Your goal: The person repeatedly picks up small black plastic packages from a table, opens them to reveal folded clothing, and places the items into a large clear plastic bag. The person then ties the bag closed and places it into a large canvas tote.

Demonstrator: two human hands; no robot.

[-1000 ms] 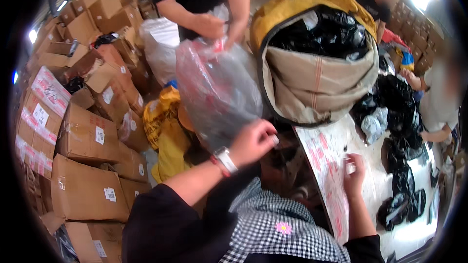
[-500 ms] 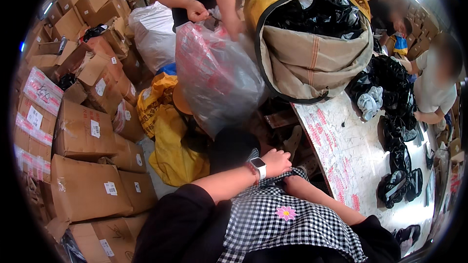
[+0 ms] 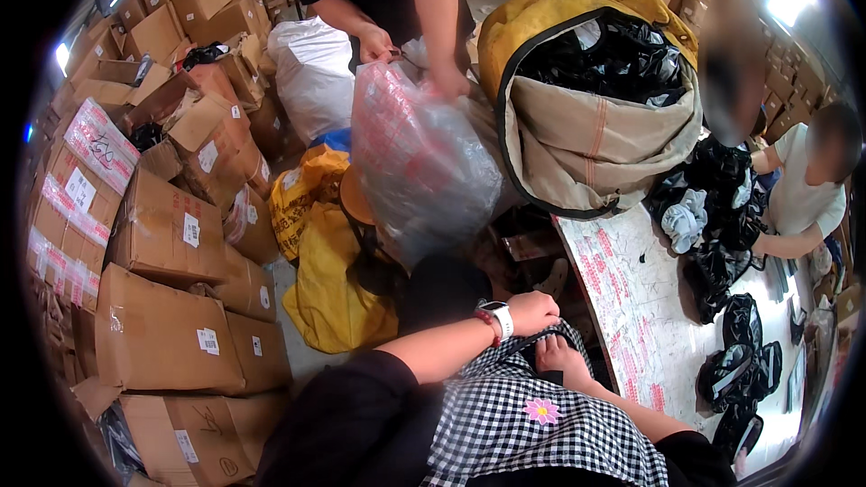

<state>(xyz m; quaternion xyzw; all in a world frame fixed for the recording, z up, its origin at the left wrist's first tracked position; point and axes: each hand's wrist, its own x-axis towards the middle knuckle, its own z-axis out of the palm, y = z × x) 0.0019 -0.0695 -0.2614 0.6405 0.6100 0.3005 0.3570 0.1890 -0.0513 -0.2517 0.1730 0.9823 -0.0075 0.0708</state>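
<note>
Over my lap lies a black-and-white checked apron (image 3: 505,419) with a pink flower patch. My left hand (image 3: 534,311), a white watch on its wrist, is closed on the apron's raised edge. Just below it, my right hand (image 3: 557,356) has its fingers curled in at the opened fold of the apron; whatever they hold is hidden. Ahead of my knees, a clear plastic bag (image 3: 428,162) with red print is held at its top by the hands (image 3: 379,43) of a standing person.
To the right of the bag stands a large yellow-and-beige sack (image 3: 595,135) full of black plastic-wrapped items. A white table (image 3: 622,307) bears black packets (image 3: 740,361); another person (image 3: 803,185) handles some there. Cardboard boxes (image 3: 167,334) stack up on the left, beside yellow sacks (image 3: 334,280).
My right hand shows more fully now, the apron fold opened around it. My left hand stays on the cloth. The view has shifted, and the co-worker at the table has moved black packets.
</note>
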